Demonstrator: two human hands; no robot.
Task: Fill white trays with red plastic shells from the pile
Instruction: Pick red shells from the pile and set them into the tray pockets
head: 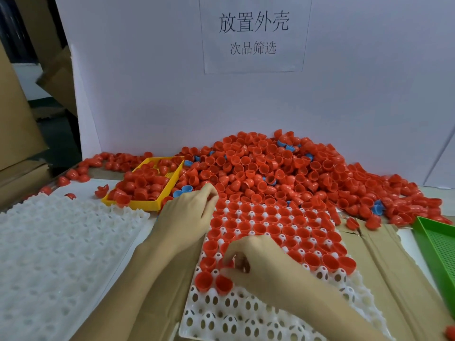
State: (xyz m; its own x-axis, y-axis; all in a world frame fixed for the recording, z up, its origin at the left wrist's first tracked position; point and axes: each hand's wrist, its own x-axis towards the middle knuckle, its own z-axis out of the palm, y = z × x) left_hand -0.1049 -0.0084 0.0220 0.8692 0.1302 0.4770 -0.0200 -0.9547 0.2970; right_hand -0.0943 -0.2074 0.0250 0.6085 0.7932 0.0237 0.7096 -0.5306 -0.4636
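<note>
A stack of empty trays (61, 247) lies at left, a yellow basket (147, 190) of shells behind it. The left hand (187, 215) reaches to the pile (270, 168), fingers curled; whether it holds anything I cannot tell. The right hand (256, 264) pinches a shell (227, 263) over the half-filled tray (246, 313). A green basket (438, 244) sits at right

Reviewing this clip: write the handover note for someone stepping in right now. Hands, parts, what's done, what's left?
Left hand: at the pile's near edge, fingers curled into the shells; any hold is hidden.
Right hand: pinching a red shell over the tray being filled.
Done: far rows hold shells.
Left: the near rows, then the white trays on the left.
</note>
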